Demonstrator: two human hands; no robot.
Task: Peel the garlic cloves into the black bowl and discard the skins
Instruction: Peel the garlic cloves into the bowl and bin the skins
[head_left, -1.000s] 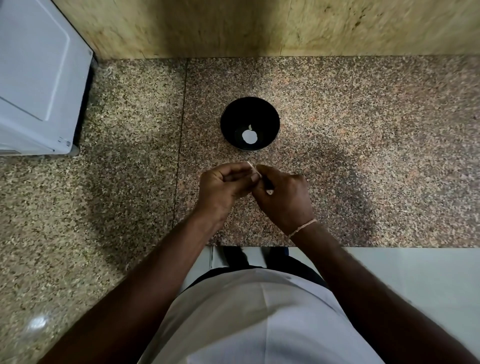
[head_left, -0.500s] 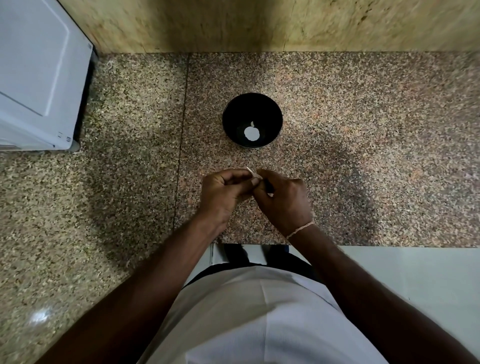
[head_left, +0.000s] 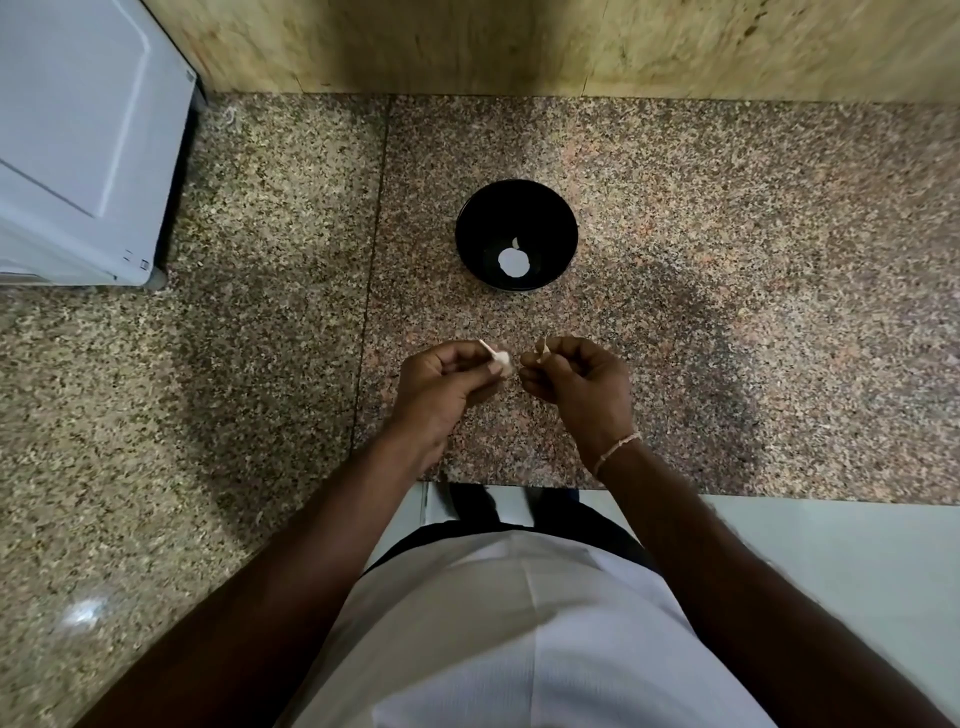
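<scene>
Granite counter (head_left: 727, 312): left fingers (head_left: 467, 364) pinch garlic clove (head_left: 503, 359), right fingers (head_left: 540, 364) pinch skin (head_left: 545, 349).

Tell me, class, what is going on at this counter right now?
A person stands at a speckled stone counter peeling garlic by hand. The left hand pinches a pale garlic clove, while the right hand pinches a thin strip of skin; a small gap separates the hands. Beyond them sits a black bowl with a pale garlic piece at its bottom. A white appliance stands at the far left.
</scene>
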